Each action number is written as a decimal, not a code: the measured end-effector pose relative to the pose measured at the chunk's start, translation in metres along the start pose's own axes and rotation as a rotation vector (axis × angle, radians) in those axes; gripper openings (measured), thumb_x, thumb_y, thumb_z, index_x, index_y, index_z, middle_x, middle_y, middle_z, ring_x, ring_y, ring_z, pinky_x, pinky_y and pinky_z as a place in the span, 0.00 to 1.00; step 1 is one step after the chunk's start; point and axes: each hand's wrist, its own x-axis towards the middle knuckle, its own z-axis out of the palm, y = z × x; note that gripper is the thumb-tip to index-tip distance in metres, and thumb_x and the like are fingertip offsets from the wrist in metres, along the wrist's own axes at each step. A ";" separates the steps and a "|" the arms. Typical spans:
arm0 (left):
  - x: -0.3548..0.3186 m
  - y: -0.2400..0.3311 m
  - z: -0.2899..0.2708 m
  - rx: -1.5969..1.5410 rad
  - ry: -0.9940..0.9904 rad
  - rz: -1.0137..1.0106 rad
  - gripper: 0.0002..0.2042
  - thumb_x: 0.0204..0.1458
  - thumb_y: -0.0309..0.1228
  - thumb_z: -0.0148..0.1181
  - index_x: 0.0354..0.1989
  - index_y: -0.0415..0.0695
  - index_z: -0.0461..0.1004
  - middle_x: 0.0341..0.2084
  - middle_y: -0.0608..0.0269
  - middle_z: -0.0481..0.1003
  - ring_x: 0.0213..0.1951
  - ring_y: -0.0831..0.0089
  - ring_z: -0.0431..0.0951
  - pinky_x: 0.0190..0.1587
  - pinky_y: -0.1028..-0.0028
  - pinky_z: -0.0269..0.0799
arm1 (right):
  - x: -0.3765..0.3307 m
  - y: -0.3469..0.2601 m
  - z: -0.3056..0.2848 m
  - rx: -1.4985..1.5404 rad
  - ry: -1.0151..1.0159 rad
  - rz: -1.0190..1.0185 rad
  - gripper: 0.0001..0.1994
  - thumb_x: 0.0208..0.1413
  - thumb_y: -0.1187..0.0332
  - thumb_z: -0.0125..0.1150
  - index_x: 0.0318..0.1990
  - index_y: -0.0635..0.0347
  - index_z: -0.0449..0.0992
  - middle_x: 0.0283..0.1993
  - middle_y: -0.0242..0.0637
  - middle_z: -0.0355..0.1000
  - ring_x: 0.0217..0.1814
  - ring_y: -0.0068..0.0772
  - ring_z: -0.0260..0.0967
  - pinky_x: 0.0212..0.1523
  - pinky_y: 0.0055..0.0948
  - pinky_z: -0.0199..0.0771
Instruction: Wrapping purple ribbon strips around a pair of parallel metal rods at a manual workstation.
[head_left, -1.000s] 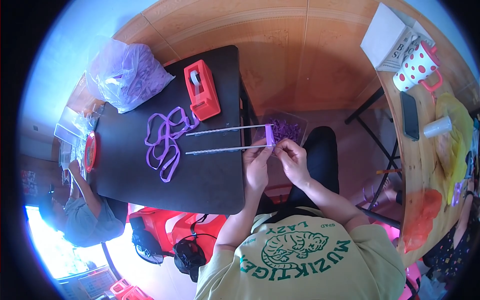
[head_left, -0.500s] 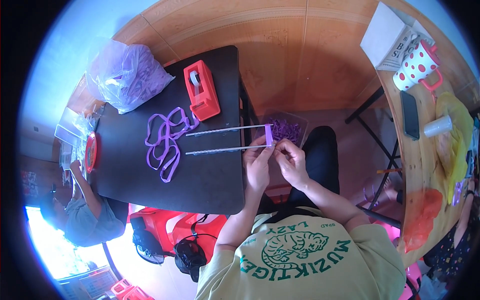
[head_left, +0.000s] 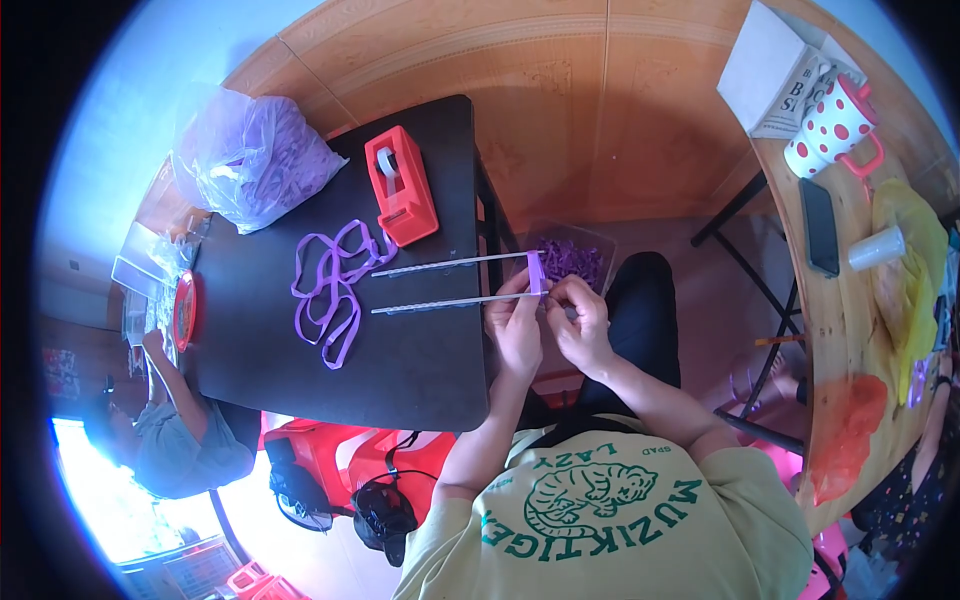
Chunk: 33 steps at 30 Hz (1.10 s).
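Two thin metal rods (head_left: 430, 303) lie side by side on the dark table and jut past its right edge. A purple ribbon (head_left: 536, 272) spans their outer ends. My left hand (head_left: 516, 335) is closed on this ribbon by the nearer rod, its thumb and fingers around the rod's end. My right hand (head_left: 581, 325) sits just to the right, fingertips pinched together at the near end of the ribbon; the fingers partly hide what they grip. A long loose purple ribbon (head_left: 340, 290) lies in loops on the table beyond the rods' left ends.
A red tape dispenser (head_left: 405, 190) and a plastic bag of purple pieces (head_left: 255, 160) stand on the dark table (head_left: 420, 370). Below my hands is a clear box (head_left: 610, 240) of purple ribbon pieces. A wooden table (head_left: 840, 330) at right bears a dotted tumbler (head_left: 830, 130) and a phone (head_left: 820, 228). Other people sit left and right.
My right fingertips have drawn slightly back toward me from the nearer rod's end. My left fingers have shifted a little around the ribbon. The rods stay nearly in place.
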 end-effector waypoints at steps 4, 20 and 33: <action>0.001 0.006 0.003 0.062 -0.054 0.013 0.09 0.53 0.21 0.55 0.42 0.36 0.76 0.29 0.62 0.78 0.30 0.82 0.73 0.34 0.84 0.66 | 0.000 0.004 -0.001 -0.030 -0.002 -0.034 0.04 0.41 0.83 0.53 0.26 0.67 0.66 0.25 0.43 0.64 0.28 0.42 0.66 0.28 0.34 0.64; 0.019 -0.001 -0.004 -0.112 -0.048 -0.126 0.05 0.52 0.25 0.61 0.36 0.38 0.76 0.31 0.62 0.77 0.36 0.76 0.75 0.41 0.79 0.67 | 0.006 0.002 -0.012 0.203 -0.108 0.179 0.02 0.47 0.81 0.54 0.27 0.66 0.69 0.25 0.32 0.66 0.26 0.19 0.64 0.27 0.21 0.62; 0.005 0.005 -0.006 -0.153 -0.138 -0.139 0.03 0.53 0.21 0.56 0.35 0.37 0.74 0.32 0.57 0.76 0.38 0.71 0.74 0.45 0.75 0.66 | -0.004 0.010 -0.018 0.388 -0.059 0.330 0.02 0.54 0.78 0.56 0.30 0.66 0.72 0.29 0.26 0.66 0.30 0.11 0.61 0.30 0.15 0.59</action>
